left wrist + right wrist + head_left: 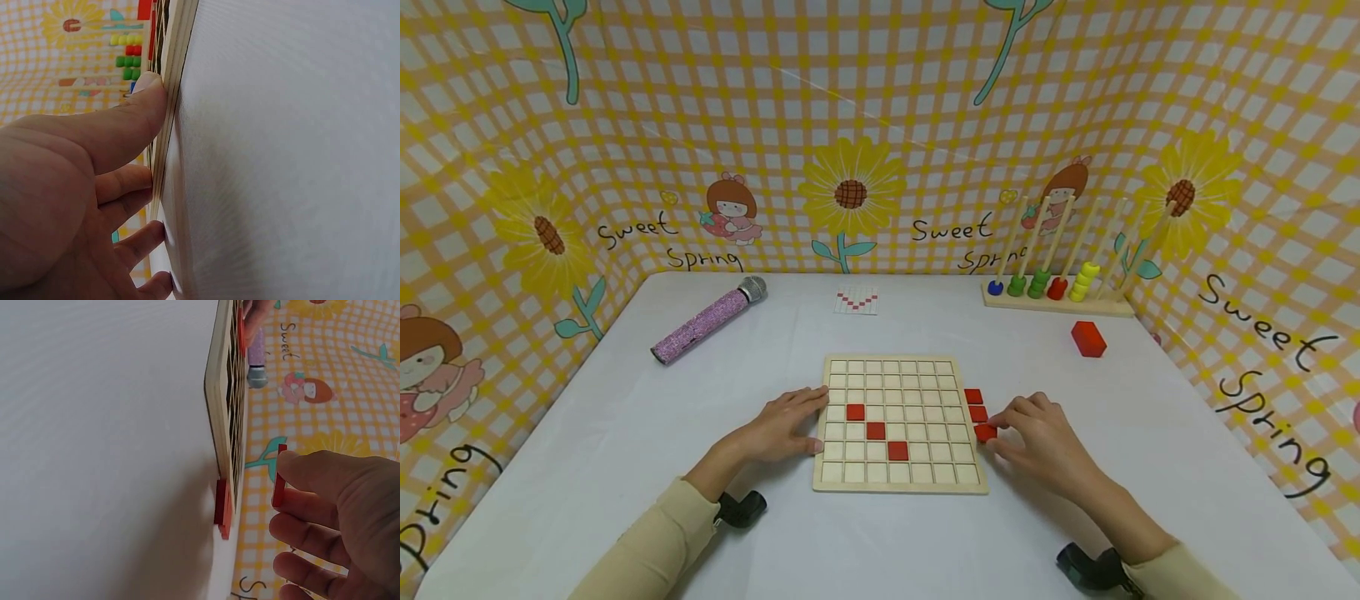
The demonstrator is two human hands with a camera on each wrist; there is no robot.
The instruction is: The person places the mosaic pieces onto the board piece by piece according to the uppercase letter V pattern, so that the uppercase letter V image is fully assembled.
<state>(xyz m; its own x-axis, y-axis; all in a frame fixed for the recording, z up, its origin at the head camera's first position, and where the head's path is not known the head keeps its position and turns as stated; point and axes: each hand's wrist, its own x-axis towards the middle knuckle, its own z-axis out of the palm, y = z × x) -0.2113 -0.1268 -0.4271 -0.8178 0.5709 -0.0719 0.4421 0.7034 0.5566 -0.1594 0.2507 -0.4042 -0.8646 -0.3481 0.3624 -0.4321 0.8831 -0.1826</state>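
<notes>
A wooden grid board (921, 487) lies flat, with three red square tiles (876, 431) set in its cells on a descending diagonal. My left hand (786, 427) touches the board's left edge, thumb and fingers spread along the side; the thumb (134, 119) lies against the rim in the left wrist view. My right hand (1045, 437) pinches a red tile (280, 475) between thumb and index finger, raised off the table. Two more red tiles (974, 404) lie against the board's right edge.
At the back stands a small card (856, 301) with a red V-shaped pattern on a grid. A glittery pink microphone (707, 322) lies back left. Back right are a bead abacus (1060, 307) and a red block (1088, 339). Patterned cloth (880, 108) walls the table.
</notes>
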